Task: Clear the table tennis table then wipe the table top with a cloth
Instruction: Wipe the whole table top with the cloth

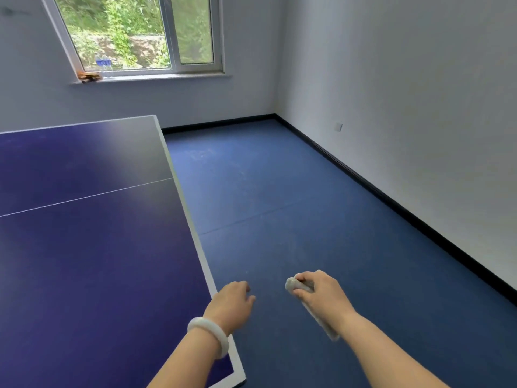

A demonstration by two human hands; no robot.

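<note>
The table tennis table (84, 261) fills the left of the view, dark blue with a white border and a thin white centre line; nothing lies on the part I see. My right hand (321, 295) hovers over the floor to the right of the table's edge and grips a bunched grey cloth (296, 287), whose tail hangs down under the wrist. My left hand (232, 301), with a white bangle on the wrist, floats just past the table's right edge, fingers loosely curled, holding nothing.
Blue floor (279, 205) stretches between the table and the white right wall with its dark skirting. A window (140, 35) sits in the far wall; a brownish object (89, 77) and a bottle lie on its sill.
</note>
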